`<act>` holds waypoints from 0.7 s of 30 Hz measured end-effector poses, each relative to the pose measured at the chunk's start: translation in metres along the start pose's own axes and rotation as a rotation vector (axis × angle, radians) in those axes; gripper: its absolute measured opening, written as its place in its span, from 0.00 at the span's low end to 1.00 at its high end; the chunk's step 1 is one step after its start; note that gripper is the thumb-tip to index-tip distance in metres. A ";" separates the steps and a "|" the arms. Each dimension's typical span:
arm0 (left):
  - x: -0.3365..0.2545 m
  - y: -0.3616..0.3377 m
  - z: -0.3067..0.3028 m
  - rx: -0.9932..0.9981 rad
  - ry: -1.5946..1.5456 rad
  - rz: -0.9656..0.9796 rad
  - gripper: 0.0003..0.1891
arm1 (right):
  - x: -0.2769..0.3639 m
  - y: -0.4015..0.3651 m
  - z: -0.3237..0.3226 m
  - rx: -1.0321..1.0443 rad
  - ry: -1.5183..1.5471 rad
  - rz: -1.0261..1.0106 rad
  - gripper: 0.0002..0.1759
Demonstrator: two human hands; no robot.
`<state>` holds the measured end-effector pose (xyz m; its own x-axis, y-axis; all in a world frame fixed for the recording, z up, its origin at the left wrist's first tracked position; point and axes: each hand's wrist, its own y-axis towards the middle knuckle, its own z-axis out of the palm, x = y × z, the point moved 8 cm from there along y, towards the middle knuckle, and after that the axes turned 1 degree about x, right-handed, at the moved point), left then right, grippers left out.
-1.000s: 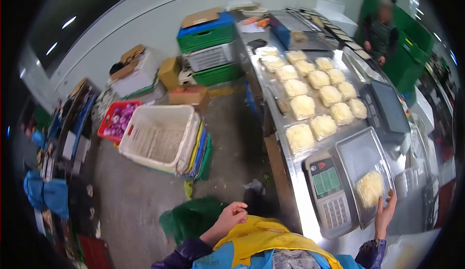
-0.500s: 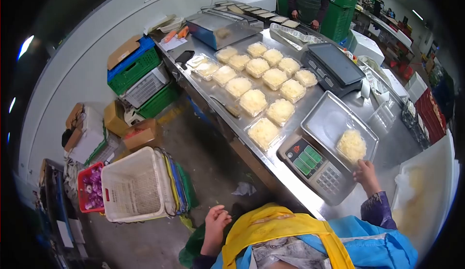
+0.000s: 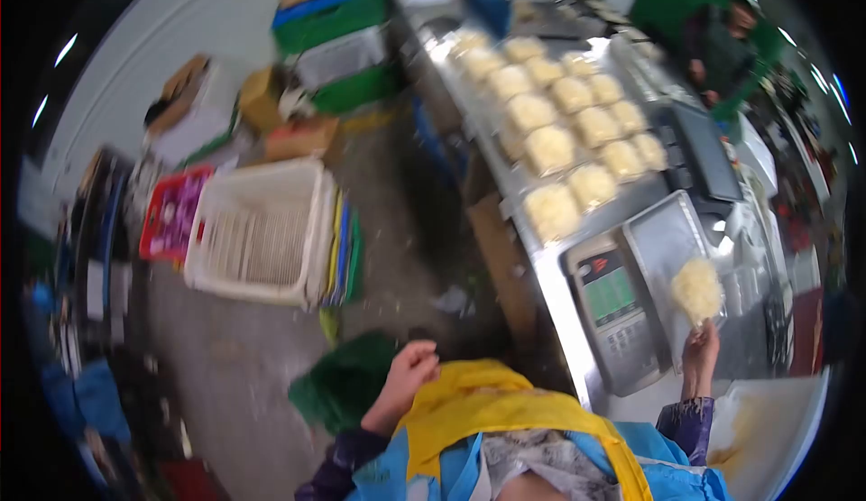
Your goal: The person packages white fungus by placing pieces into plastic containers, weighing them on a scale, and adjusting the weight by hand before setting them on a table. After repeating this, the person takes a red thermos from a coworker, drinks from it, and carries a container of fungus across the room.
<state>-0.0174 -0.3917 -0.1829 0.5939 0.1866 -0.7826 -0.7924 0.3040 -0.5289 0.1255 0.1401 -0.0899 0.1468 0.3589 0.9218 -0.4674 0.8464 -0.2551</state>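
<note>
My right hand (image 3: pixel 701 357) pinches the near edge of a clear tray of pale yellow shreds (image 3: pixel 696 290). This tray is at the pan (image 3: pixel 651 248) of a digital scale (image 3: pixel 621 321); blur hides whether it rests there or is slightly raised. My left hand (image 3: pixel 413 376) hangs in front of the yellow apron (image 3: pixel 505 411), fingers curled in, with nothing visible in it. Beyond the scale, several similar filled trays (image 3: pixel 550 149) stand in rows on the steel table (image 3: pixel 546 266).
A second machine with a dark top (image 3: pixel 702 154) stands behind the scale. At the left, a white basket (image 3: pixel 262 271) sits beside a red crate (image 3: pixel 153 230) with purple contents. Stacked crates (image 3: pixel 334 59) line the wall. A white bin (image 3: pixel 776 420) is at my right. Another person (image 3: pixel 722 55) stands beyond the table.
My view has turned left and blurred, so the table appears further right. My right hand stays at the same tray's edge. My left hand's fingers look more curled.
</note>
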 end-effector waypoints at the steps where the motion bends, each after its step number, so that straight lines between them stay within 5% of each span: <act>1: 0.000 -0.005 -0.002 0.003 -0.056 -0.034 0.12 | 0.005 0.005 0.014 0.090 0.022 -0.041 0.05; 3: 0.015 -0.005 -0.030 -0.081 -0.043 -0.015 0.13 | 0.009 0.003 0.054 0.363 0.045 0.007 0.08; 7: 0.001 0.001 -0.061 -0.087 -0.133 0.006 0.13 | -0.004 0.001 0.136 0.349 -0.062 -0.070 0.09; 14: -0.019 -0.022 -0.152 -0.307 -0.266 0.098 0.13 | -0.086 -0.027 0.334 0.787 -0.130 0.201 0.05; 19: -0.007 -0.052 -0.214 -0.503 -0.443 0.200 0.12 | -0.132 -0.113 0.442 0.782 -0.269 0.240 0.07; 21: -0.008 -0.062 -0.231 -0.536 -0.278 0.236 0.12 | -0.139 -0.156 0.479 0.789 -0.300 0.328 0.05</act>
<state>-0.0052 -0.6279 -0.2202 0.3522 0.4484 -0.8215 -0.8230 -0.2696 -0.5000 -0.2395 -0.2305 -0.0386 -0.2804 0.3236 0.9037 -0.9240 0.1641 -0.3455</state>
